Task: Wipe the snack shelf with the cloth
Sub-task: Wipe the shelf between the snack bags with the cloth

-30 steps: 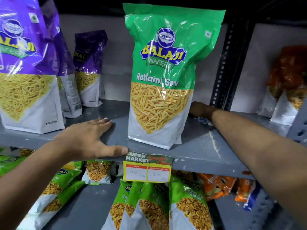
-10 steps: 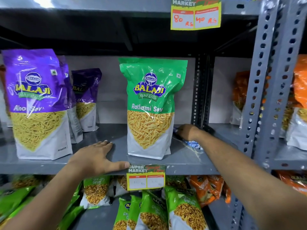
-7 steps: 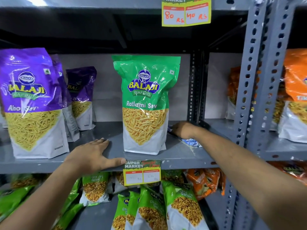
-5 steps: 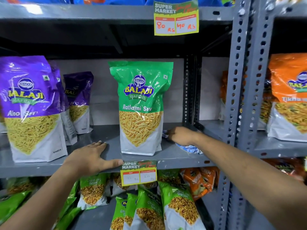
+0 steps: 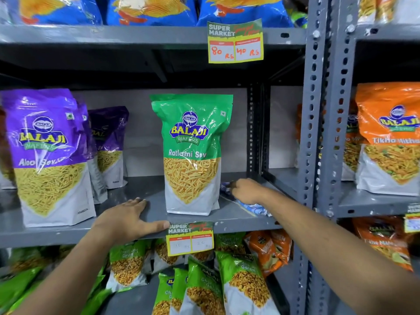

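Shelf: the grey metal shelf [image 5: 145, 196] runs left to right at chest height; its bare middle and right stretch is the part within reach of wiping.
Cloth: a blue-and-white cloth [image 5: 254, 206] lies bunched on the right end of the shelf, just right of the green bag, trailing toward the near edge.
Right hand: the right hand [image 5: 246, 189] sits on top of the cloth, fingers curled down over it and seemingly gripping it, pressing it to the metal; this hold suits dragging it along the surface.
Left hand: the left hand [image 5: 127, 220] lies flat on the near lip of the shelf, fingers straight and spread, thumb along the front edge, holding nothing; probably a brace for the reach.
Green bag: the green snack bag [image 5: 192, 153] stands upright mid-shelf, touching or nearly touching the cloth's left side, so it blocks a sweep to the left unless moved.
Purple bags: purple bags [image 5: 48, 153] stand at the left, some set farther back.
Price tag: a yellow price tag [image 5: 190, 238] hangs from the front lip, just right of the left thumb.
Upright: a perforated post [image 5: 314, 123] bounds the bay on the right.
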{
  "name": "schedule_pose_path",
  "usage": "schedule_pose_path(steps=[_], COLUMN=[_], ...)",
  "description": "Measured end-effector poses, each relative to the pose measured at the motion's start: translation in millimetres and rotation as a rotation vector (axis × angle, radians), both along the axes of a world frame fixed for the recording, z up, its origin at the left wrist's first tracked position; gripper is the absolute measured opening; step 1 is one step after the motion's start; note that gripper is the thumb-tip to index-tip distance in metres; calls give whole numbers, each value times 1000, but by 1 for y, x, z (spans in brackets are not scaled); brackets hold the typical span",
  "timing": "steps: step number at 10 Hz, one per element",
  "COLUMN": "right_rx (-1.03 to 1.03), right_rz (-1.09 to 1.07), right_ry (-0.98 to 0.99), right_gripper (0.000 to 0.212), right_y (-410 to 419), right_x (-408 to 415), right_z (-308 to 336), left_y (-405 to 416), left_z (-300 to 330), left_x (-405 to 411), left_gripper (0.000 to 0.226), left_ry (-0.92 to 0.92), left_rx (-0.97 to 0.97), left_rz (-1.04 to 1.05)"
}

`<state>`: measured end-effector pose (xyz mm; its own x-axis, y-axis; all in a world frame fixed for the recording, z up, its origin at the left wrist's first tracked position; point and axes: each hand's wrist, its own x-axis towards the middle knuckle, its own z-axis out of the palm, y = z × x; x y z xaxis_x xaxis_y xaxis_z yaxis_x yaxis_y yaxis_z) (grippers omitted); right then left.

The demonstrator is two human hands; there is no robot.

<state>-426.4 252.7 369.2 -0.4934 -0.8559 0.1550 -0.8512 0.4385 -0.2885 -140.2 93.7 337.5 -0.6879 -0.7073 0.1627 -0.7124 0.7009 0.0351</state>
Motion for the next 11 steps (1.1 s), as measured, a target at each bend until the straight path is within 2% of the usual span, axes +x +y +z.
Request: schedule_pose_path(steps=[1,5,6,8,9,11], right_rx=[1,15,-11,-22,-21,6], right_rz=[-24,151,183,119,122,201], right_ry=[18,24,-11,27,23,25], right_gripper=[28,33,27,30,23,30], right_y=[-8,18,28,14,8,16], right_x=[-2,8,6,9,16,14], right_z=[0,-3,-6,-1,2,-2], left_y=[-2,-5,-6,-5,-5,-4], left_z=[0,-2,-4,-2,-1,-3], left_x=[0,-1,-1,-1,-1,-1], left_gripper=[150,150,149,149,151,150], left_ry=[4,-1,-1,5,9,-2], left_rx=[2,15,12,7,14,8], left_rz=[-2,-8,-9,-8,0,10])
